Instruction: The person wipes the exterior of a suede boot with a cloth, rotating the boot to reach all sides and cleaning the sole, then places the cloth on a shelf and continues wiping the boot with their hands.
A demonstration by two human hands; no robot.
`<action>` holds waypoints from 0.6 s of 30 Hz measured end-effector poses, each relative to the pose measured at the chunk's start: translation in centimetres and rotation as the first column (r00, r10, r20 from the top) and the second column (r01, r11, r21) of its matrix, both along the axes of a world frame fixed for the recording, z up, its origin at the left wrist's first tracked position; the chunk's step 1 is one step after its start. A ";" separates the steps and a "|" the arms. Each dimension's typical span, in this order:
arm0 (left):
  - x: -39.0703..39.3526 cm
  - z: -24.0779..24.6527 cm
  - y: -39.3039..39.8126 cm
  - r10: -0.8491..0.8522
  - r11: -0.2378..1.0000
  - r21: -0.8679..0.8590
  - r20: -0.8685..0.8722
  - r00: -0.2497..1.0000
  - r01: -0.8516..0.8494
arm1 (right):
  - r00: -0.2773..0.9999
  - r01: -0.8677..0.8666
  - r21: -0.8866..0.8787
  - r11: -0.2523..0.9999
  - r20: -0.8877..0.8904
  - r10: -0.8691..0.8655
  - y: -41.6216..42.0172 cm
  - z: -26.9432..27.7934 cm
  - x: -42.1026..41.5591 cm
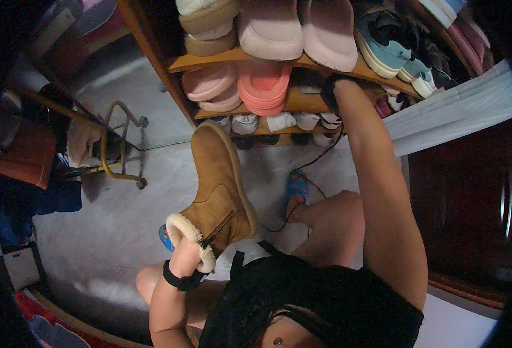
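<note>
A tan ankle boot [219, 187] with a fleece cuff and a side zipper hangs over my left hand, which is inside its shaft and hidden; only the wrist with a black band shows. The toe points up towards the shelves. My right arm reaches onto a shelf of the wooden shoe rack [356, 65], and the right hand is hidden in shadow under the board that holds pale pink clogs [271, 32]. Coral slides [264, 87] and pink slides [210, 85] lie left of that arm.
White shoes [282, 122] line a lower shelf. Blue-green sneakers [382, 48] sit at the upper right. A black cable [325, 152] hangs near my right arm and foot. A yellow metal frame on casters [103, 143] stands at left, a white curtain [456, 108] at right.
</note>
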State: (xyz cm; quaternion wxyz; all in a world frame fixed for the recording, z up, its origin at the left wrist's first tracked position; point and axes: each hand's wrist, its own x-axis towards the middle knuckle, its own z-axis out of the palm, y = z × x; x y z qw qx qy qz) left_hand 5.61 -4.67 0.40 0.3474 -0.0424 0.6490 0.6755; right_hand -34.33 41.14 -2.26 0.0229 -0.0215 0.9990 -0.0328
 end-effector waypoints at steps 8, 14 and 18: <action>0.3 -2.9 0.0 -0.129 0.988 -0.098 -0.134 0.983 0.116 | 0.998 -0.027 0.032 0.999 0.060 0.025 -1.5 0.4 0.5; -0.1 -4.2 0.6 -0.145 0.989 -0.081 -0.355 0.924 0.124 | 0.987 -0.094 0.031 0.995 0.131 0.089 -1.9 0.9 3.8; 1.5 -10.6 -1.6 -0.055 0.989 0.125 -0.226 0.973 0.084 | 0.963 -0.132 0.052 0.990 0.243 0.116 -4.8 4.0 8.7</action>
